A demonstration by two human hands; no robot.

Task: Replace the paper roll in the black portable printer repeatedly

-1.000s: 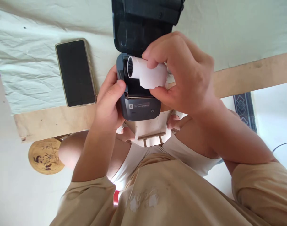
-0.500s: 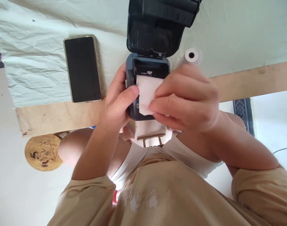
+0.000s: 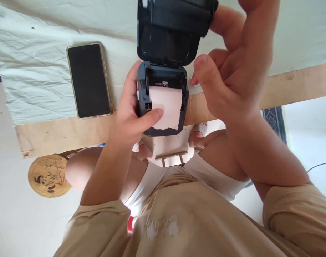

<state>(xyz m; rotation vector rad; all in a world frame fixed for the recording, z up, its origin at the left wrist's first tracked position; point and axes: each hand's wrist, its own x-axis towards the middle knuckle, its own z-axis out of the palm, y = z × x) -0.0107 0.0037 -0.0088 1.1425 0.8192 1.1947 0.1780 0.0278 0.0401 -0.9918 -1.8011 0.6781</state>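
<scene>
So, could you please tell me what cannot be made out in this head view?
- Paper roll inside the printer: covered by its own paper strip.
- Printer lid: top cut off by the frame.
- Right hand: fingertips cut off above.
- Printer label text: too small.

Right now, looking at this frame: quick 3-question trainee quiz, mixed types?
1. True or false: the printer lid is open.
2. Which hand touches the lid? A) left hand B) right hand C) neither
3. Fill in: the left thumb presses the ____ against the printer's front.

Key
1. True. The lid stands tipped back above the body.
2. B. The right fingers reach its upper corner; the left hand grips the body.
3. Paper, a torn-edged strip hanging out of the bay. The phone lies apart, to the left on the cloth.
</scene>
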